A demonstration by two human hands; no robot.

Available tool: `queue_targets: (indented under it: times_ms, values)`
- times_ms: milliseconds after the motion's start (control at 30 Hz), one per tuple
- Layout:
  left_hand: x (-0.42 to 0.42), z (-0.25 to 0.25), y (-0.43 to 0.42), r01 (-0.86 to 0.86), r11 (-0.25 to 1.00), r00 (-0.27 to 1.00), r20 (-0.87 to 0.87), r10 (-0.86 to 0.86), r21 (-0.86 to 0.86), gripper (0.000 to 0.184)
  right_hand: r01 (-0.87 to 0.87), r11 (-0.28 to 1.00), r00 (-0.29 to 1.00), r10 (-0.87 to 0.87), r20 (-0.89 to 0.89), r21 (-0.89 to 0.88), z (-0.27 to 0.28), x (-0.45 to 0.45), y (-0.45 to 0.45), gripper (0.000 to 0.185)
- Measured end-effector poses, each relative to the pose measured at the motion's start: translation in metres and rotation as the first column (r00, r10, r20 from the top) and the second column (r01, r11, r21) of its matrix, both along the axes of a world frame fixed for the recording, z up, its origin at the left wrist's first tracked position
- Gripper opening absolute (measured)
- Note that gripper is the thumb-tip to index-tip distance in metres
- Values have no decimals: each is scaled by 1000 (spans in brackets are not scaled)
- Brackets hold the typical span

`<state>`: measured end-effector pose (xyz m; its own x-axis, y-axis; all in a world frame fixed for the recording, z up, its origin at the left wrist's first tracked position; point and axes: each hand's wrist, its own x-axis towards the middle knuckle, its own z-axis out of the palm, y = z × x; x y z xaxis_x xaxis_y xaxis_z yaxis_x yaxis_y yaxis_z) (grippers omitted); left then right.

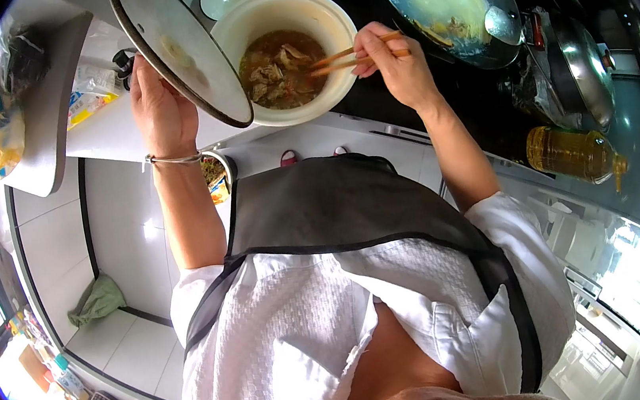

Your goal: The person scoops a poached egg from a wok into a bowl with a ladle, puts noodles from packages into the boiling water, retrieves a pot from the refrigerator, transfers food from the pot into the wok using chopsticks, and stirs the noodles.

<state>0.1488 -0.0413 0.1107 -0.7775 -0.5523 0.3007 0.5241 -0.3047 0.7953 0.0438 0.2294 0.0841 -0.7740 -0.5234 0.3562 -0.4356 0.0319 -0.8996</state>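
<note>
Brown chopsticks [336, 56] dip into meaty stew [270, 76] in a cream pot [277, 13], a dark-rimmed lid [172, 46] tilted alongside

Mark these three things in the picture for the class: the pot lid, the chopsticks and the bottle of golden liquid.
Pot lid [180, 51]: head view, middle of its face.
Chopsticks [336, 57]: head view, shaft of the upper stick.
Bottle of golden liquid [570, 155]: head view, side of its body.

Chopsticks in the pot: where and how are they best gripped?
Probably hold the chopsticks near their outer ends, coming from the person's right, as the right hand does. They are slender and cross the right rim of the pot, with their inner ends reaching the food, so the outer ends seem to offer the grip clear of it.
</note>
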Motion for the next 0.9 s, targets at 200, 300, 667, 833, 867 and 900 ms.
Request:
queue_targets:
  times_ms: [200,300,667,833,867,900]
  values:
    - [0,-1,0,27,1000,999,-16,-27,1,24,-14,988,998,4,70,151,-6,4,-22,25]
    - [-2,-3,-1,44,999,999,-16,-44,-6,24,31,990,999,-30,-11,139,-6,4,-18,25]
    - [1,2,5,-3,999,1000,24,1,47,20,86,996,974,-80,-213,17,-11,3,-14,26]
    - [3,3,4,-20,998,1000,4,20,67,19,55,998,997,-56,-44,-25,-18,-5,-12,28]
    - [2,3,3,-27,997,1000,17,26,68,18,80,994,997,-81,-9,-73,-18,-8,-7,29]
    - [2,3,2,-34,997,999,30,32,69,17,81,989,997,-78,24,-124,-18,-13,-3,30]
